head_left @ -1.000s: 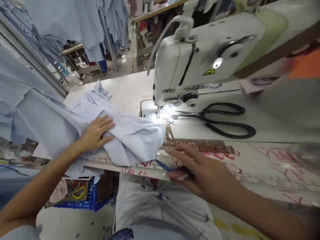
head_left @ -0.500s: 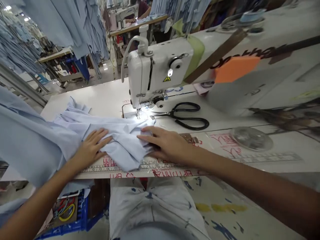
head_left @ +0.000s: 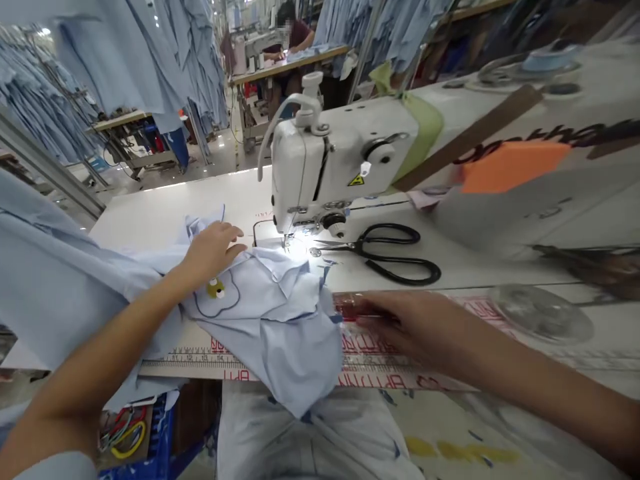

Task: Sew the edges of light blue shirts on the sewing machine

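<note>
My left hand point(head_left: 215, 250) lies palm down on a light blue cloth piece point(head_left: 300, 340), fingers stretched and thumb apart. An outlined patch with a yellow-green and white spot shows on the cloth beside my wrist. The cloth reaches up to the lit needle area of the sewing machine point(head_left: 300, 173), and one corner hangs over the table's front edge. My right hand point(head_left: 405, 320), blurred, is right of the cloth and low over the table. Its fingers are drawn together at a small brownish-red thing point(head_left: 349, 305) whose kind I cannot make out.
Black-handled scissors point(head_left: 395, 250) lie beside the needle, blades pointing left. A clear round disc point(head_left: 543, 313) rests at the right. More blue cloth point(head_left: 65, 267) drapes over the left side. A ruler strip point(head_left: 200, 360) runs along the front edge. Behind, a person point(head_left: 295, 40) sits at another machine.
My right hand has left the cloth and moved right. My left hand has shifted up toward the back. The cloth is spread differently, showing the patch, with a corner now over the edge. The view has shifted.
</note>
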Demonstrator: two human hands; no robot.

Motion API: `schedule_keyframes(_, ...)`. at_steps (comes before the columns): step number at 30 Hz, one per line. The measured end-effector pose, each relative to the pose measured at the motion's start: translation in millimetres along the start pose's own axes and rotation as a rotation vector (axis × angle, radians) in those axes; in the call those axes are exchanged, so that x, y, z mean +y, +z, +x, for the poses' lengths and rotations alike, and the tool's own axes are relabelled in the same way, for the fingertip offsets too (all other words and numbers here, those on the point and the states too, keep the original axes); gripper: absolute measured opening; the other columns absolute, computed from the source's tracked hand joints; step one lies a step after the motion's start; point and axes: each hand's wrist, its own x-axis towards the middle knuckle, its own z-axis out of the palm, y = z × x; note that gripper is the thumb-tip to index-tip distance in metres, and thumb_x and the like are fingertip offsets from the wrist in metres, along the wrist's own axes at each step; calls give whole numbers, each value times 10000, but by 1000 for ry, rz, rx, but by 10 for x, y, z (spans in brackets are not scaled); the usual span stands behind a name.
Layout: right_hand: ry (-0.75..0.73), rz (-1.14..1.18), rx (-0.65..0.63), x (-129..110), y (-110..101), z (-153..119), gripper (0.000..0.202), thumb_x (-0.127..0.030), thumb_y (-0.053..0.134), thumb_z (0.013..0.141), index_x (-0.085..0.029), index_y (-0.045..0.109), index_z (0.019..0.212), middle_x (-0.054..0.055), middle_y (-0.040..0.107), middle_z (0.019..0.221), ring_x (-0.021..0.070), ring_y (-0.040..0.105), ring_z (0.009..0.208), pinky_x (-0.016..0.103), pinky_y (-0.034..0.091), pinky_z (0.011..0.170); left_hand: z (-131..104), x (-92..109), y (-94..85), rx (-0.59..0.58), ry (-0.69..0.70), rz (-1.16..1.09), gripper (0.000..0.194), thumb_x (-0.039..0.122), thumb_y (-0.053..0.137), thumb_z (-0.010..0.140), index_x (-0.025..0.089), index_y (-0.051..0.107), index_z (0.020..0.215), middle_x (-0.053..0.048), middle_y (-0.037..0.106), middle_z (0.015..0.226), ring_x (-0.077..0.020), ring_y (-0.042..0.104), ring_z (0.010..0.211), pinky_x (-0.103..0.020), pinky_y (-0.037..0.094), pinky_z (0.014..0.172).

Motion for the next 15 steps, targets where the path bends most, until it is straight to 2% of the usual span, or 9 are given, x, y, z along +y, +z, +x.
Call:
schedule_keyframes(2, 27, -144, -108, 53, -95, -28, 166, -264, 477, 787, -223, 564, 652, 17, 611, 595, 161, 526, 501, 260, 287, 446, -179, 161, 16, 19, 191, -39, 232, 322, 456, 875, 144, 604, 889, -70, 622, 887, -201, 532, 879, -327, 445, 784)
schedule_keyframes(3, 12, -162, -109, 46, -131, -15, 162, -246, 462, 785, -216, 541, 647, 20, 600, 592, 160, 519, 495, 259, 280, 441, -278, 245, 29, 8, 307, -67, 264, 367, 465, 872, 140, 599, 872, -69, 618, 878, -195, 531, 859, -325, 452, 779)
schedule_keyframes(5, -120, -92, 11, -16, -145, 59, 129, -181, 425, 775, -206, 540, 725, 22, 599, 672, 144, 531, 542, 246, 310, 461, -465, 376, 90, -5, 432, -96, 339, 446, 513, 834, 124, 578, 920, -90, 607, 939, -209, 527, 886, -351, 464, 796)
schedule_keyframes(7, -320, -29, 120, -112, -67, 172, 283, -100, 413, 737, -204, 562, 954, 34, 601, 825, 131, 552, 618, 232, 333, 492, -608, 421, 185, 28, 394, -101, 339, 402, 539, 830, 113, 542, 1006, -119, 581, 1042, -231, 514, 973, -387, 456, 849)
schedule_keyframes(9, -450, -90, 90, -203, 63, 286, 449, -76, 442, 722, -222, 526, 1138, 38, 589, 880, 133, 550, 620, 230, 300, 467, -682, 384, 261, 74, 326, -143, 251, 300, 512, 858, 124, 524, 1037, -119, 569, 1081, -221, 509, 1015, -388, 452, 874)
schedule_keyframes(12, -502, -179, -51, -278, 240, 391, 430, -110, 495, 752, -225, 538, 1164, 27, 585, 836, 143, 547, 610, 238, 256, 445, -657, 297, 265, 154, 267, -217, 178, 255, 495, 870, 150, 536, 1007, -92, 586, 1037, -185, 533, 971, -351, 467, 848)
schedule_keyframes(15, -503, -150, -72, -272, 328, 390, 417, -126, 512, 766, -215, 541, 1173, 25, 594, 842, 150, 565, 653, 242, 287, 469, -568, 296, 198, 151, 322, -112, 255, 344, 563, 823, 140, 554, 976, -99, 590, 1018, -210, 526, 963, -373, 457, 858)
